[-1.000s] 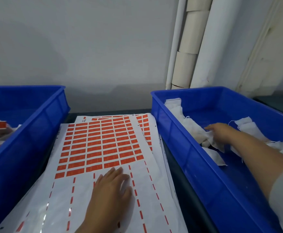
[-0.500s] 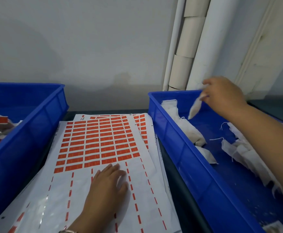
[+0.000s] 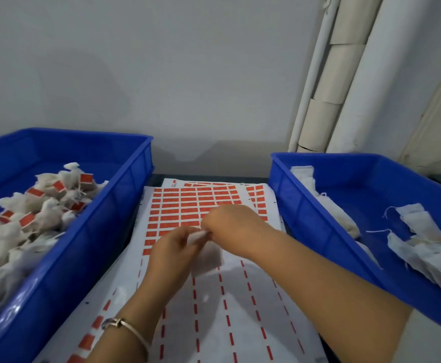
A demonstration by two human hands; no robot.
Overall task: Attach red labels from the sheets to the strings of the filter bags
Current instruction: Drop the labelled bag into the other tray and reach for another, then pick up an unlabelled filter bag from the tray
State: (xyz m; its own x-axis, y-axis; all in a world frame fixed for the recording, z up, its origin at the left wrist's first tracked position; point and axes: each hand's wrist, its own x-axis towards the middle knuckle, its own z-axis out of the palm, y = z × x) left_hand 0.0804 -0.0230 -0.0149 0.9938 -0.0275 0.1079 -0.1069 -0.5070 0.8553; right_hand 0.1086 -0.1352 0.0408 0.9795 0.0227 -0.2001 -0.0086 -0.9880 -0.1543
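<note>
White sheets with rows of red labels [image 3: 188, 205] lie on the table between two blue bins. Over the sheets, my left hand [image 3: 173, 251] and my right hand [image 3: 230, 224] meet, both pinching the top of one white filter bag [image 3: 206, 258], which hangs down below my fingers. Its string is too small to make out. The blue bin on the right [image 3: 306, 221] holds several unlabelled filter bags [image 3: 424, 242]. In the blue bin on the left [image 3: 96, 244] lies a pile of bags with red labels [image 3: 33, 205] on them.
A grey wall stands just behind the table. White pipes [image 3: 345, 87] run up the wall at the back right. The near part of the top sheet [image 3: 240, 310] bears only thin red strips where labels were peeled.
My right hand carried a filter bag out of the right bin to above the sheets. My left hand rose off the sheet and took hold of the bag too. The view swung left.
</note>
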